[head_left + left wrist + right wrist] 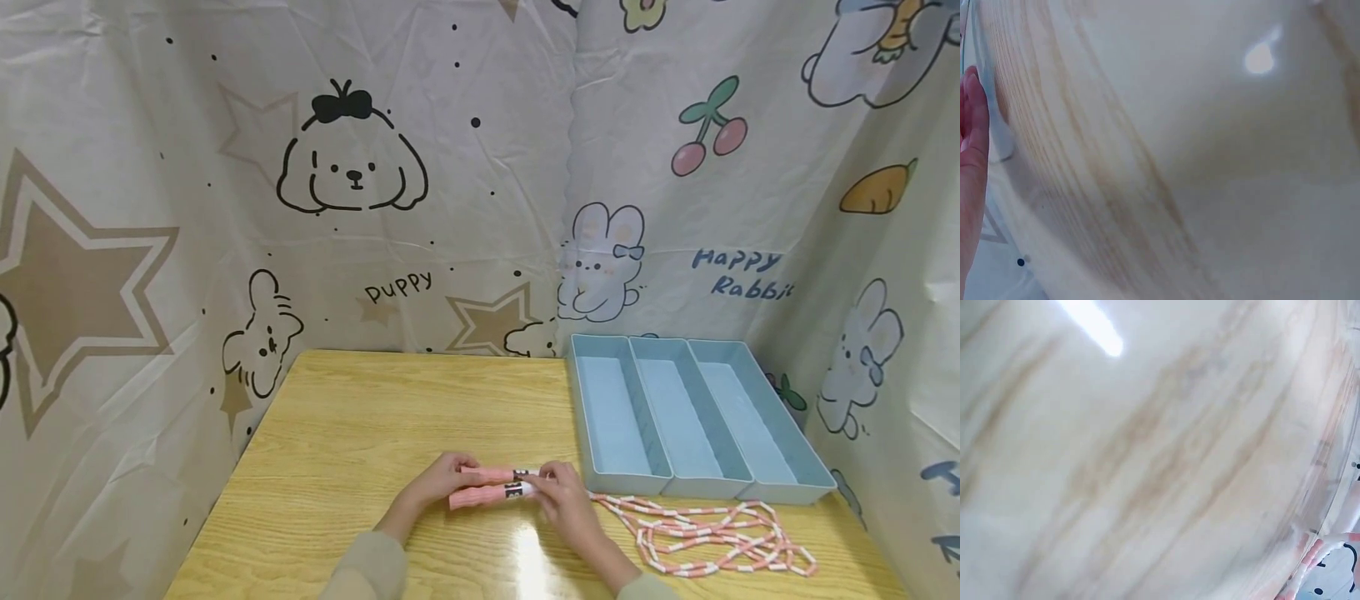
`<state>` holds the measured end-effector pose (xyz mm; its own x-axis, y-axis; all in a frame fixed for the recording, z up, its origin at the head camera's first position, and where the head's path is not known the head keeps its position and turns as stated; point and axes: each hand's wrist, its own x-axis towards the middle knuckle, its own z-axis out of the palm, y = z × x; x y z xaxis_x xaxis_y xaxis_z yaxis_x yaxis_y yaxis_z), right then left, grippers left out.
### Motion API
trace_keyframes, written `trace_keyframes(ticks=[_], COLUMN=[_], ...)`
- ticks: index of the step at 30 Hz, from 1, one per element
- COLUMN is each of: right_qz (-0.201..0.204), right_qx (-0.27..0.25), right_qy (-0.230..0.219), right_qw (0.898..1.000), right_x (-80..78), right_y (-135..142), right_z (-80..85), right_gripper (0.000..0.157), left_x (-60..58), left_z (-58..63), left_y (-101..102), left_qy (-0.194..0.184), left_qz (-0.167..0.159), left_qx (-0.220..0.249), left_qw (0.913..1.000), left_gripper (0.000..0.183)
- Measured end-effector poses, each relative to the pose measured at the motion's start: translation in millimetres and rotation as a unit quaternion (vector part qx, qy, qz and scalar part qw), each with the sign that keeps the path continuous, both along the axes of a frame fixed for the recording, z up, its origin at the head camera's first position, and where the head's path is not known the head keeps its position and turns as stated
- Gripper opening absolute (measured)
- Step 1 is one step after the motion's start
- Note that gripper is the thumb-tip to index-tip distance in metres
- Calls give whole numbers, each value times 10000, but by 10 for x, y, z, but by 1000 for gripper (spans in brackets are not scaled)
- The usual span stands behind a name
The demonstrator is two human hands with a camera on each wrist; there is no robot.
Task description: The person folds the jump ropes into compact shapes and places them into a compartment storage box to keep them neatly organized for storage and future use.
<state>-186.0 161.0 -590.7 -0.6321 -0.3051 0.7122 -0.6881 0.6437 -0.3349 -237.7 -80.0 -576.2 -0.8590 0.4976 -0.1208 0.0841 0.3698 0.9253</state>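
Observation:
A jump rope with two pink handles lies in front of the person. The far handle (491,474) and near handle (480,497) run side by side, each with a black-and-white band. At the far handle's left end, the left hand (441,479) pinches it. The right hand (567,504) grips both handles near their white right ends. From there the pink-and-white beaded cord (697,571) runs right and lies in loose loops on the table. Only an edge of the left hand (974,137) shows in the left wrist view. Some beaded cord (1310,559) appears in the right wrist view.
A light blue tray (663,485) with three long compartments stands at the table's back right, just behind the cord. The wooden table (420,400) reaches back to a printed cloth (480,208) that hangs behind and along both sides.

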Motion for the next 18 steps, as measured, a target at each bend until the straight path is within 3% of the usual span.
trace_keyframes(ticks=[3,6,10,13,18], right_qz=[-96,-210,-297,-313,-337], right_qx=[-72,-77,-127,-169,-146], right_qy=[-61,56,307,423,400], right_qw=[9999,9997,9990,9985,9985], right_x=[-3,-4,-10,-16,-14], right_y=[17,26,34,39,47], right_z=[12,17,11,7,3], right_gripper=[32,31,33,34,31], left_x=[20,39,57,71,84], left_z=[-3,2,-9,-15,-14], left_y=[-5,0,4,-1,-5], left_qy=[-201,-640,-1657,-2083,-2169], left_qz=[237,363,260,119,-22], left_qx=[193,722,1713,2023,2085], left_qw=[9993,9947,9708,9569,9537], left_gripper=[32,32,29,30,33])
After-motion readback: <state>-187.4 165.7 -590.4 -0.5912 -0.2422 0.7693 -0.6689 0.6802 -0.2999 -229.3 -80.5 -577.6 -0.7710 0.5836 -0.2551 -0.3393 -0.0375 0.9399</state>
